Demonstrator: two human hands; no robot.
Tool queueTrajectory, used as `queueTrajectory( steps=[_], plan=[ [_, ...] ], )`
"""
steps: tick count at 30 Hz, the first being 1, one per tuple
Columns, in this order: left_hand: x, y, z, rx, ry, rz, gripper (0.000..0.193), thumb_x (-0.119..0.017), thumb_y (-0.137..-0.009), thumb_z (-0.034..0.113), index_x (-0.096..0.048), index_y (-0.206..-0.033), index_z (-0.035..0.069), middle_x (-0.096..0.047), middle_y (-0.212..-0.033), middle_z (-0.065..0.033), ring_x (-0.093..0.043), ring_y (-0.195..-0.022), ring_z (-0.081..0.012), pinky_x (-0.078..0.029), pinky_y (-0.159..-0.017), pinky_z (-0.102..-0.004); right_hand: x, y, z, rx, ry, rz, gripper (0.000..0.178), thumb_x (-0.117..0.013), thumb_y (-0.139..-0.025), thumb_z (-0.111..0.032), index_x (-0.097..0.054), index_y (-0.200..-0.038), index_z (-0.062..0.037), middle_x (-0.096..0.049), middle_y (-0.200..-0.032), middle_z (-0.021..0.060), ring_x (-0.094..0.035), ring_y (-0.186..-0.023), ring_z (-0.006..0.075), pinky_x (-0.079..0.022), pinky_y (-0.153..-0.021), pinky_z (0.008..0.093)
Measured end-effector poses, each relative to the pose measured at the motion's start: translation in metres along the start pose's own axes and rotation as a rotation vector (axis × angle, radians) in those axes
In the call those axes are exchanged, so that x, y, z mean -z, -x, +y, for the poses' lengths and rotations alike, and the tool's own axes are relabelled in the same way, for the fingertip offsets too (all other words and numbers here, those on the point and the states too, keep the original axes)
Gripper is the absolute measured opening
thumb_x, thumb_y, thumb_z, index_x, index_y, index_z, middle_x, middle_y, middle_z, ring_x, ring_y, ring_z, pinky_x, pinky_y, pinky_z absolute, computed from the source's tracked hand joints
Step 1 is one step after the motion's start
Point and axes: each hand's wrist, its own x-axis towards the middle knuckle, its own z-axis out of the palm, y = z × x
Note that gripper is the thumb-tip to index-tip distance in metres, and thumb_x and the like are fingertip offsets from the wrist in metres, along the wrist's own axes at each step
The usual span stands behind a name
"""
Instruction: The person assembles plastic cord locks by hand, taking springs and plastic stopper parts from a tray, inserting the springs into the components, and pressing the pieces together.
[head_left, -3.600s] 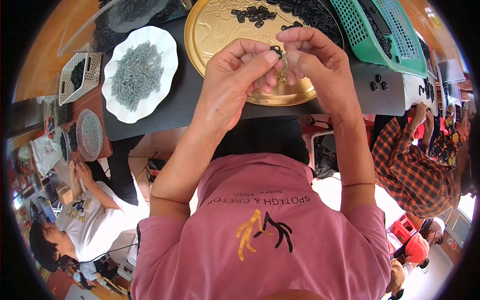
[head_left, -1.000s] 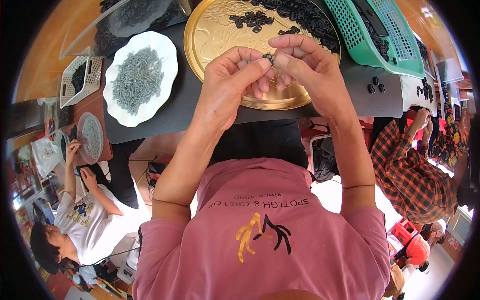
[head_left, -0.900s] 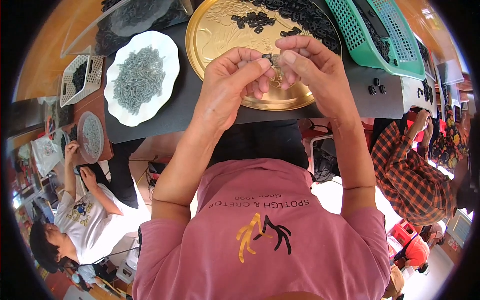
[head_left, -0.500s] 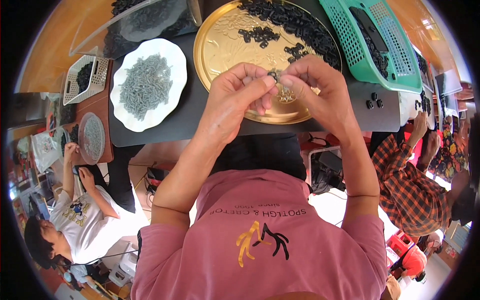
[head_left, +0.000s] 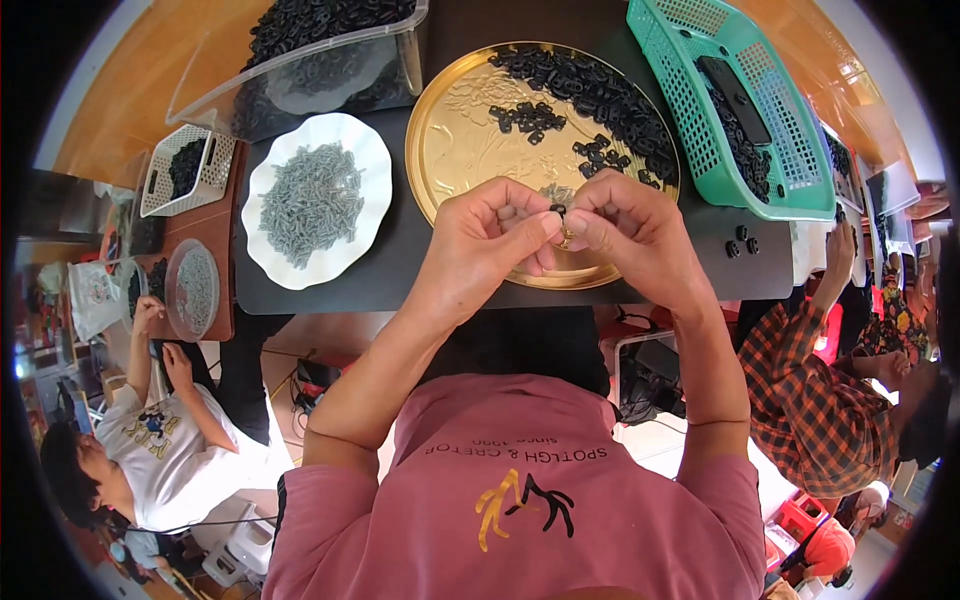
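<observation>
My left hand (head_left: 490, 240) and my right hand (head_left: 635, 230) meet over the near edge of a round gold tray (head_left: 440, 110). Between their fingertips is a small black ring-like part (head_left: 558, 210), pinched by the left thumb and fingers. The right thumb and fingers are pressed together right beside it; whatever they hold is too small to make out. Many black parts (head_left: 590, 95) lie along the tray's far right side, with a smaller cluster (head_left: 527, 120) nearer its middle. A few pale pieces (head_left: 556, 193) show on the tray just behind the fingertips.
A white scalloped plate (head_left: 262, 250) of small grey-clear pieces (head_left: 312, 200) stands to the left. Behind it is a clear bin (head_left: 395, 75) of black parts. At right are a green basket (head_left: 700, 140) and several loose black parts (head_left: 741, 240). People sit on both sides.
The whole view has shifted, so the table and hands appear lower in the picture. The hands stay together at the fingertips, with the black part still between them.
</observation>
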Motion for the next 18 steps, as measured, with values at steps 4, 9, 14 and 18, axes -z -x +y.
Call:
queueTrajectory(
  steps=[4,9,14,18],
  plan=[
    [0.002,-0.002,0.001,0.043,-0.05,-0.031,0.012,-0.063,-0.087,0.008,-0.058,-0.093,-0.001,-0.065,-0.078,-0.0087,-0.061,-0.062,-0.0115,-0.049,-0.055,-0.0219,0.005,0.0,-0.004,-0.01,0.043,-0.033,0.011,-0.063,-0.086,-0.009,-0.06,-0.084,0.0007,-0.055,-0.076,0.0019,-0.053,-0.065,0.0073,-0.042,-0.059,0.0227],
    [0.006,0.0,0.005,0.116,-0.055,-0.05,0.012,-0.063,-0.087,0.008,-0.058,-0.093,-0.002,-0.065,-0.076,-0.0092,-0.062,-0.062,-0.012,-0.05,-0.055,-0.0224,0.004,0.001,-0.004,0.028,0.188,-0.058,0.009,-0.062,-0.086,-0.009,-0.06,-0.086,0.0007,-0.053,-0.075,0.0037,-0.053,-0.064,0.0092,-0.042,-0.059,0.0239],
    [0.007,0.0,0.001,0.093,-0.068,-0.084,0.011,-0.063,-0.087,0.007,-0.058,-0.092,-0.002,-0.064,-0.074,-0.0086,-0.061,-0.062,-0.0117,-0.05,-0.055,-0.0221,0.001,0.004,0.002,0.043,0.136,-0.042,0.008,-0.062,-0.085,-0.007,-0.06,-0.085,0.0007,-0.054,-0.075,0.0048,-0.052,-0.064,0.01,-0.042,-0.059,0.0245],
    [0.005,0.0,-0.005,0.068,-0.067,-0.059,0.011,-0.064,-0.087,0.008,-0.058,-0.089,-0.002,-0.062,-0.073,-0.0049,-0.059,-0.061,-0.0074,-0.05,-0.054,-0.0198,-0.001,0.003,0.007,0.071,0.161,-0.01,0.008,-0.063,-0.084,-0.007,-0.06,-0.084,0.0007,-0.055,-0.075,0.0046,-0.051,-0.066,0.0106,-0.041,-0.06,0.0246]
  ],
)
